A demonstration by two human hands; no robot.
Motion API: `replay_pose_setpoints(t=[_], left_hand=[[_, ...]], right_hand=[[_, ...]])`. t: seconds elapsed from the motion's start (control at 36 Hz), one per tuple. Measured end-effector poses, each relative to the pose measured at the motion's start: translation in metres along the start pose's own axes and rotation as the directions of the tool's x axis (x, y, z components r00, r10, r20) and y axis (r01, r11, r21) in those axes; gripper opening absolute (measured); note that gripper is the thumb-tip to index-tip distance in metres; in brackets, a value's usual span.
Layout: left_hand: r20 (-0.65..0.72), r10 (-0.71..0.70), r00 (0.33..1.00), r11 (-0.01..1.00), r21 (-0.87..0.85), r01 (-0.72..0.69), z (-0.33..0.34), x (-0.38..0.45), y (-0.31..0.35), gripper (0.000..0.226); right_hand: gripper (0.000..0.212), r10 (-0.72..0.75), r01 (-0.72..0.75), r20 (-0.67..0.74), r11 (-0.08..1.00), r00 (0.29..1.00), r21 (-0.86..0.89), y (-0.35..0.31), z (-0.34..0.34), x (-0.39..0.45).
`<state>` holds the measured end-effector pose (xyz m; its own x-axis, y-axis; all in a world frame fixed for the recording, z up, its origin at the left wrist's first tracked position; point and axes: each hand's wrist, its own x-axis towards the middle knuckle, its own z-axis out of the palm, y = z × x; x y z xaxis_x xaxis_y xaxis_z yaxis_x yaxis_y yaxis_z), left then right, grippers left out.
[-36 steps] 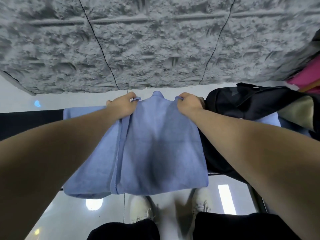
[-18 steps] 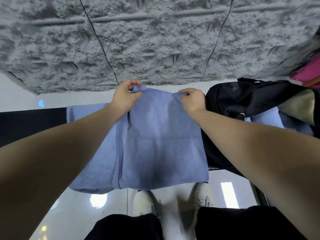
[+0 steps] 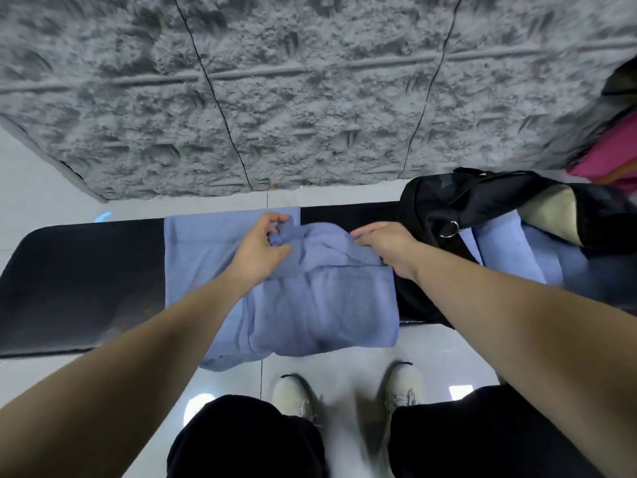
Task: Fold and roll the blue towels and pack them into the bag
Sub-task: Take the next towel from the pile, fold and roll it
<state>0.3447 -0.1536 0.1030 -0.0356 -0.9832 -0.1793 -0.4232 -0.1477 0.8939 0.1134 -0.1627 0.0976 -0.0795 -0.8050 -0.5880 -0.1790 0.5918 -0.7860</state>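
1. Both forearms reach forward over the black tabletop (image 3: 79, 270), wrists slightly bent downward.
2. The left hand (image 3: 262, 248) has its fingers curled and pinches a bunched corner of the blue towel (image 3: 324, 305).
3. The right hand (image 3: 387, 244) lies on the towel's right far edge with the fingers bent around the fabric (the fingertips are hidden).
4. The towel lies crumpled on top of a flat blue towel (image 3: 203, 243), and its near edge hangs over the tabletop.
5. The black bag (image 3: 482, 201) lies open on the right, with rolled blue towels (image 3: 510, 250) at its mouth.
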Motion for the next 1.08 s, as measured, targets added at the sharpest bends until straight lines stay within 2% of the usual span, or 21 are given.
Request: replay_pose_setpoints(t=[0.08,0.22,0.31,0.39,0.53,0.61,0.69,0.75,0.83,0.97,1.08], left_hand=[[-0.081,-0.094,0.992,0.995,0.023,0.096,0.006,-0.011,-0.006,0.036],[-0.207,-0.167,0.964,0.986,-0.041,0.162,0.01,-0.029,-0.013,0.038],[-0.225,-0.14,0.964,0.99,-0.013,0.141,0.012,-0.032,-0.015,0.029],[-0.261,-0.098,0.96,0.994,0.02,0.107,0.015,-0.029,-0.012,0.02],[-0.259,0.036,0.965,0.978,0.208,0.02,0.013,-0.024,-0.01,0.013],[-0.355,0.09,0.931,0.987,0.154,-0.037,0.01,-0.02,0.0,0.011],[-0.414,0.048,0.909,0.999,0.029,-0.04,0.009,-0.011,0.013,0.017],[-0.414,0.006,0.91,1.0,-0.021,-0.016,0.011,-0.004,0.012,0.02],[-0.392,-0.033,0.919,0.999,-0.022,0.026,0.017,0.003,0.0,0.016],[-0.304,-0.085,0.949,0.993,0.046,0.104,0.023,0.017,-0.019,0.028],[-0.288,-0.15,0.946,0.986,0.025,0.164,0.021,0.023,-0.026,0.03]], right_hand=[[0.026,-0.092,0.09,-0.04,0.994,0.995,-0.057,0.014,0.0,-0.011],[0.024,-0.225,0.223,0.006,0.957,0.974,-0.184,0.032,0.002,-0.03],[0.019,-0.364,0.342,-0.006,0.882,0.931,-0.325,0.039,0.003,-0.032],[0.02,-0.465,0.418,-0.065,0.841,0.883,-0.344,0.047,0.004,-0.032],[0.022,-0.42,0.382,-0.102,0.885,0.902,-0.267,0.049,0.004,-0.029],[0.026,-0.416,0.377,-0.131,0.892,0.9,-0.25,0.044,0.004,-0.027],[0.024,-0.408,0.38,-0.128,0.904,0.904,-0.195,0.04,0.003,-0.023],[0.023,-0.412,0.378,-0.121,0.897,0.903,-0.231,0.036,0.005,-0.019],[0.021,-0.388,0.354,-0.083,0.896,0.918,-0.269,0.035,0.007,-0.01],[0.019,-0.293,0.274,-0.044,0.929,0.955,-0.248,0.032,0.004,-0.004],[0.021,-0.446,0.354,-0.115,0.821,0.888,-0.448,0.03,0.005,-0.006]])
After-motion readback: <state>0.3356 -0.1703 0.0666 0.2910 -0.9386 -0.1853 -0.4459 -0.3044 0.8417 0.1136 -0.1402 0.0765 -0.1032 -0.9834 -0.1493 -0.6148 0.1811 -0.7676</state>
